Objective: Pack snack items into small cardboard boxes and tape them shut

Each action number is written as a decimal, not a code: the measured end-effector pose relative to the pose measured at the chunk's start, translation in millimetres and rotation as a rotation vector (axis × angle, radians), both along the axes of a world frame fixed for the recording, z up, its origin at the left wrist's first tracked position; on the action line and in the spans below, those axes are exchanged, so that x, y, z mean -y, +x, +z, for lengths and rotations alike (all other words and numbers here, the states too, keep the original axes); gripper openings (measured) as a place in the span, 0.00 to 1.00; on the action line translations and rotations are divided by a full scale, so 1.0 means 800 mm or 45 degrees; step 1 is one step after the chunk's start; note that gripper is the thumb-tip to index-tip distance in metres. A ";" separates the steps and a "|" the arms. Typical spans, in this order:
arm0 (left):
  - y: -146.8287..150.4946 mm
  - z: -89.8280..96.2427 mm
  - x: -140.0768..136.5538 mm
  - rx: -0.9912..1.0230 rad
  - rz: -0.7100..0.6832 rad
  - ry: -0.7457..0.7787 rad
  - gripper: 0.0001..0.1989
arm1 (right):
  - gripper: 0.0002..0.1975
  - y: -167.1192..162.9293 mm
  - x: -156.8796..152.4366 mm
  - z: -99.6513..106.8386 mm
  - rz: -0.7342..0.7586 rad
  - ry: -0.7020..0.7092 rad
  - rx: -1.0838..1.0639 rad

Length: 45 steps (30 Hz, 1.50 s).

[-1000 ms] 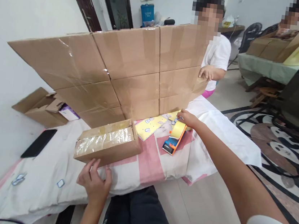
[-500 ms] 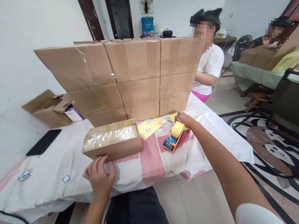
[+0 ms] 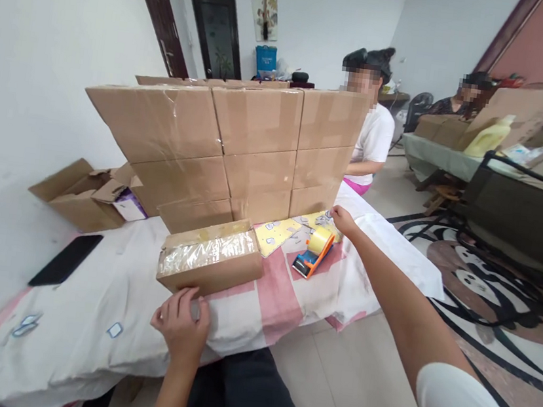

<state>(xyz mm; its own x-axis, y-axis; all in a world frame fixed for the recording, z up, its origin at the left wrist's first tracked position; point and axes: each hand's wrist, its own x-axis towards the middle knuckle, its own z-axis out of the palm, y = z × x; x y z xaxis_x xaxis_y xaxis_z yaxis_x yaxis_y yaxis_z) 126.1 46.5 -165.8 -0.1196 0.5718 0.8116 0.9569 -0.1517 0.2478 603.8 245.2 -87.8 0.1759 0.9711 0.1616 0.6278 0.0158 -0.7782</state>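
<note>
A long cardboard box lies in front of me, with shiny clear packing tape or plastic across its upper face. Just at its near lower edge rests my left hand, fingers apart and slightly bent; it seems to touch the box without gripping it. An orange and blue tape dispenser with a yellowish roll lies on the cloth to the right of the box. Beyond it, my right hand is closed with its fingers curled in, apart from the dispenser. Whatever those fingers may hold is hidden.
Stacked cardboard boxes form a wall behind the work area. An opened carton and a black flat object lie left on the cloth-covered table. Another person sits beyond the stack; a second person is farther right.
My right hand has moved away from the tape dispenser, slightly to the right. The left hand stays by the box. The whole view has shifted a little.
</note>
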 end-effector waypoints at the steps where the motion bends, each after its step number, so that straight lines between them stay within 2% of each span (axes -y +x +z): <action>1: 0.000 0.001 0.000 0.000 -0.026 -0.022 0.07 | 0.19 0.000 0.000 0.004 -0.030 -0.001 -0.103; 5: 0.000 0.005 0.000 0.006 -0.114 -0.122 0.04 | 0.16 -0.011 0.015 0.027 0.026 0.032 -0.514; 8: 0.001 0.006 0.001 0.026 -0.108 -0.149 0.06 | 0.20 -0.032 0.034 0.047 0.153 0.086 -0.746; 12: 0.001 0.010 0.004 0.084 -0.114 -0.199 0.07 | 0.26 -0.067 0.057 0.069 0.278 0.127 -0.925; 14: 0.004 0.019 0.005 0.222 -0.222 -0.220 0.08 | 0.27 -0.087 0.071 0.075 0.322 0.133 -0.970; 17: 0.022 0.043 0.003 0.430 -0.549 -0.296 0.08 | 0.26 -0.124 0.103 0.076 0.405 0.126 -1.005; 19: 0.047 0.065 0.002 0.468 -0.725 -0.366 0.09 | 0.23 -0.156 0.133 0.073 0.483 0.145 -0.997; 21: 0.078 0.089 -0.001 0.535 -0.856 -0.415 0.11 | 0.18 -0.191 0.167 0.068 0.564 0.215 -0.931; 24: 0.120 0.123 -0.008 0.709 -0.969 -0.432 0.14 | 0.14 -0.238 0.208 0.059 0.628 0.411 -0.756; 28: 0.138 0.146 -0.019 1.012 -1.131 -0.482 0.13 | 0.12 -0.276 0.227 0.046 0.526 0.573 -0.673; 36: 0.133 0.130 -0.021 1.426 -1.339 -0.716 0.20 | 0.12 -0.295 0.231 0.036 0.425 0.596 -0.803; 41: 0.144 0.128 -0.019 1.477 -1.360 -0.818 0.20 | 0.10 -0.294 0.251 0.031 0.319 0.678 -0.885; 45: 0.158 0.125 -0.025 1.380 -1.311 -0.853 0.18 | 0.08 -0.284 0.284 0.016 0.035 0.766 -1.092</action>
